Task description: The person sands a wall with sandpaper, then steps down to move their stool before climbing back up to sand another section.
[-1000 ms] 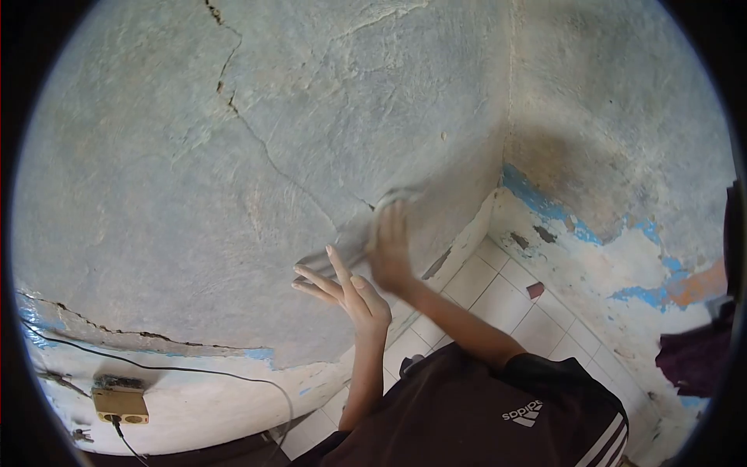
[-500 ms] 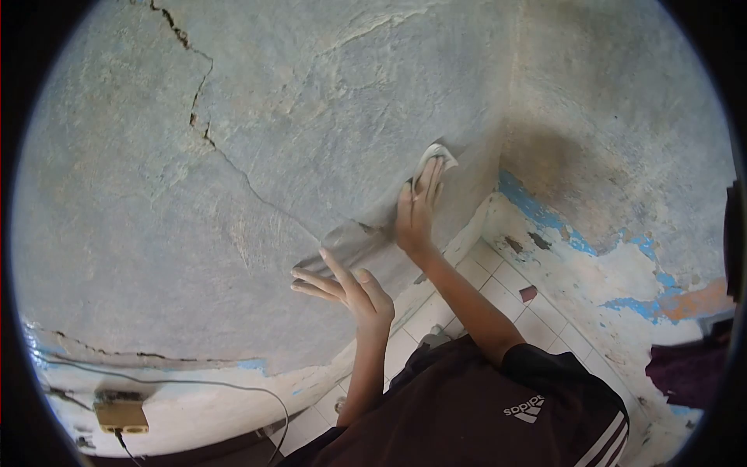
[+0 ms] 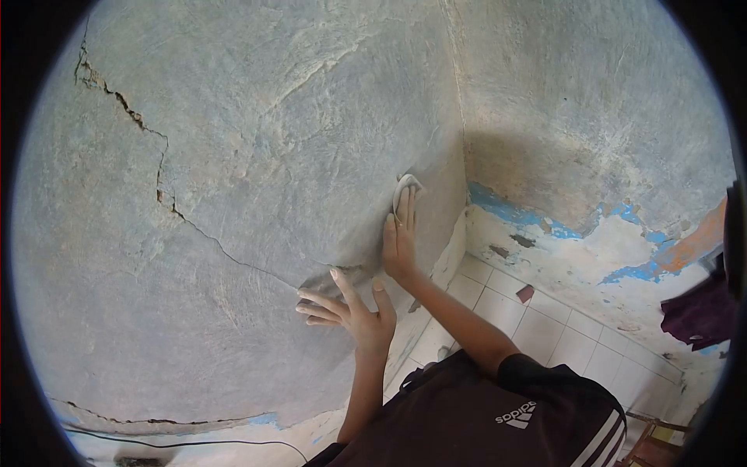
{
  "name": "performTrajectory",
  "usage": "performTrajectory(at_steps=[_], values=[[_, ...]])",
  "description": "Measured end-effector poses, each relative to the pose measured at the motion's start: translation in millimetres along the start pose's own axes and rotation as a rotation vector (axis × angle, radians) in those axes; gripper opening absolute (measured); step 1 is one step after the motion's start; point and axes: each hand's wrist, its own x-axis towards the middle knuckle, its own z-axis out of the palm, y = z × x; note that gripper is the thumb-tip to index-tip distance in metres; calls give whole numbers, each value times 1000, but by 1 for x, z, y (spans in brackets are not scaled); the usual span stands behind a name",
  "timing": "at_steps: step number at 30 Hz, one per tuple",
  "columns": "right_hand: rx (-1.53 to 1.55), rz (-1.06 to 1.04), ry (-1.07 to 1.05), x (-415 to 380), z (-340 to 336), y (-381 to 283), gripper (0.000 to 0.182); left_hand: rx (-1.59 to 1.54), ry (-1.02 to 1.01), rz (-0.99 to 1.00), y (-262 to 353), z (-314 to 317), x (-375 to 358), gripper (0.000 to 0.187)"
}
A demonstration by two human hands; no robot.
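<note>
— Hands first: what were they doing?

— Her or his right hand [image 3: 400,243] lay flat against the grey plaster wall [image 3: 257,140], fingers straight, pinning a small pale folded sheet [image 3: 404,187], probably sandpaper or a rag, under the fingertips just beside the room corner. Left hand [image 3: 354,310] was spread open lower down, fingers splayed and touching the wall, gripping nothing.

— How would that sheet handle?

— Light and limp, I'd judge; it curled up at the top edge past the fingertips. It was held by pressure alone, so it could slip out on rough plaster. Best taken with the palm over its middle and a folded edge pinched by the thumb.

— And the wall?

— Hard and gritty, with a long crack [image 3: 159,167] running down the left side; the flaking blue paint [image 3: 510,210] low on the adjoining wall looked brittle.

— Any writing?

— Only "adidas" with its logo [image 3: 520,412], upside down from the camera, on the dark striped shorts [image 3: 482,420].
</note>
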Motion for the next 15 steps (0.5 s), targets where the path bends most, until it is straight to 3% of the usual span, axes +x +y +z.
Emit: performTrajectory(at_steps=[3, 9, 12, 15], values=[[0, -72, 34, -1, 6, 6, 73, 13, -26, -3, -2, 3, -4, 75], [-163, -214, -269, -67, 1, 30, 73, 141, 46, -83, 1, 25, 2, 82], [-140, -258, -309, -35, -17, 43, 71, 138, 92, -190, 8, 33, 9, 86], [-143, -198, -228, 53, -36, 36, 70, 103, 175, -289, 42, 37, 34, 92]])
